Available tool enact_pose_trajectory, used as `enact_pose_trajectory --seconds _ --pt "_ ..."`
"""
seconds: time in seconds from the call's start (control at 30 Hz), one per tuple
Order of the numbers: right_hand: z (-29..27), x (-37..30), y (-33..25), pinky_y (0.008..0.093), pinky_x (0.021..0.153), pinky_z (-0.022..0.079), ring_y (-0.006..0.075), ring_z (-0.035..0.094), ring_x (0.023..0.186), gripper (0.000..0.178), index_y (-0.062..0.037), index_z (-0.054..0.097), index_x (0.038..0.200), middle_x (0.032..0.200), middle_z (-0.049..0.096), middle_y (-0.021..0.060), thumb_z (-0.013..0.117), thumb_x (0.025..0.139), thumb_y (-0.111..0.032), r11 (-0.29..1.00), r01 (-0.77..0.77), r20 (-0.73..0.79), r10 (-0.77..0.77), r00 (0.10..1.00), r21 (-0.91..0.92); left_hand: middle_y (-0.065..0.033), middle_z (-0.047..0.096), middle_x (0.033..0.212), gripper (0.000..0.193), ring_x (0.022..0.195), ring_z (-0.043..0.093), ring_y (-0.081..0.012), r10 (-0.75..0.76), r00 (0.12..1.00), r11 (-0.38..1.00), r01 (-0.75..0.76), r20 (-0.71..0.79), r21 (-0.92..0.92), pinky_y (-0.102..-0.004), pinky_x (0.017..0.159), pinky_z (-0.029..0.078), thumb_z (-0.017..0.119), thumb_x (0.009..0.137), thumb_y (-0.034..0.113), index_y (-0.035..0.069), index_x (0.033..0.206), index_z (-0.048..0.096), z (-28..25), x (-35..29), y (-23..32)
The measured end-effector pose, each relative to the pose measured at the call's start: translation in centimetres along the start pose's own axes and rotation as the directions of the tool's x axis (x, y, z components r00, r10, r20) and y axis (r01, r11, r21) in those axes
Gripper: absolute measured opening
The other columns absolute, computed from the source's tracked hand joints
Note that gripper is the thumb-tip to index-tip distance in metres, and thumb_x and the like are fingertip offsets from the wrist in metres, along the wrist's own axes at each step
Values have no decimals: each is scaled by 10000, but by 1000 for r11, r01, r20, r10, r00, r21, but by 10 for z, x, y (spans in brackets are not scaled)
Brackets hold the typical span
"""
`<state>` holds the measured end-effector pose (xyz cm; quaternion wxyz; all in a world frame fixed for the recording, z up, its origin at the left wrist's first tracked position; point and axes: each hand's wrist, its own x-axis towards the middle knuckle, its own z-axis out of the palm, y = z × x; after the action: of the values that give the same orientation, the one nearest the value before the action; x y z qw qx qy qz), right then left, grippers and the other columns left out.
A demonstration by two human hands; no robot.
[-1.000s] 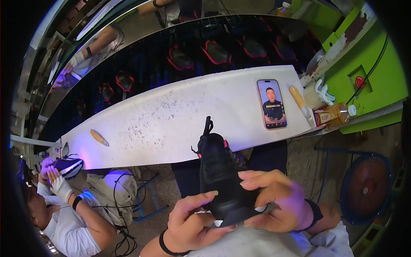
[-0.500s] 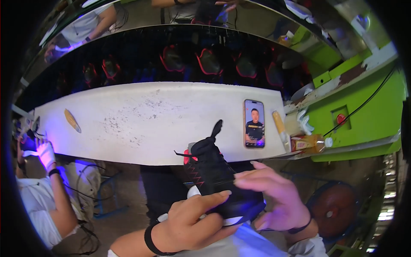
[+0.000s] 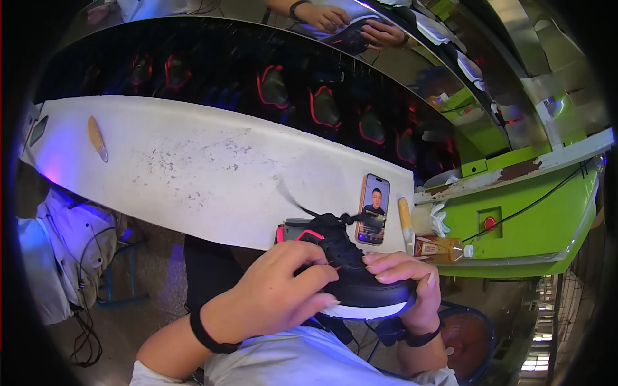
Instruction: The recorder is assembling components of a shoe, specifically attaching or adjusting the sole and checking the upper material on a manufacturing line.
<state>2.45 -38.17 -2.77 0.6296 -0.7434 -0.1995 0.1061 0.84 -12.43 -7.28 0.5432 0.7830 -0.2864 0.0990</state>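
A black sneaker with red trim and a white sole sits in both my hands, just in front of the white worktable. My left hand lies over the shoe's side and upper, fingers curled round it. The toe end rests in my right hand, whose fingers wrap over the top. Loose black laces stick up from the shoe toward the table. A dark band circles my left wrist, another my right.
A phone with a lit screen lies at the table's right end, beside a wooden stick and a small bottle. Another wooden tool lies far left. Behind the table a dark conveyor carries black shoes. Green machine frame stands right; another person's hands work beyond.
The view has swung left and down, so the table looks larger. The shoe has turned in my hands, its toe now pointing right; my left hand has slid over its upper.
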Motion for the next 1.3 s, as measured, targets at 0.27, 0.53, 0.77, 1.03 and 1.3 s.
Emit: enact_pose_trajectory --seconds 0.27,0.53,0.77,1.03,1.3 --pt "2 -1 1 527 1056 434 418 636 1125 778 63 716 958 1073 687 267 283 1044 -579 999 -16 -53 17 998 29 -59 573 847 448 781 593 -241 -79 991 995 85 -103 49 -359 713 428 880 626 319 76 896 617 35 -25 18" --pt "-2 0 3 534 1058 430 418 640 1108 741 65 714 947 1051 685 269 317 1046 -553 998 -31 -41 33 999 51 -56 536 832 436 777 571 -264 -64 993 998 64 -96 -2 -395 736 423 866 560 148 93 902 602 43 -21 -8" --pt "-25 -1 4 503 1084 415 391 622 1167 560 52 714 1029 1126 683 252 479 1014 -456 987 -119 -21 122 992 108 -73 539 835 410 727 528 -276 -80 992 985 94 -98 146 -388 684 421 868 565 160 85 854 586 49 -10 -25" --pt "7 34 -30 461 1056 444 349 635 1148 854 67 685 1082 1162 680 236 449 919 -738 984 -149 75 142 987 99 -133 598 1014 579 876 600 -338 -66 991 977 87 -116 192 -444 816 491 876 553 149 45 1060 615 16 -13 -14" --pt "85 35 15 370 760 494 269 590 881 575 -23 622 955 958 588 128 929 664 -413 917 398 80 -396 915 -4 -208 628 1086 640 1043 663 -284 -190 964 977 166 -189 -133 -518 1045 483 952 682 279 5 1062 516 -55 -42 46"
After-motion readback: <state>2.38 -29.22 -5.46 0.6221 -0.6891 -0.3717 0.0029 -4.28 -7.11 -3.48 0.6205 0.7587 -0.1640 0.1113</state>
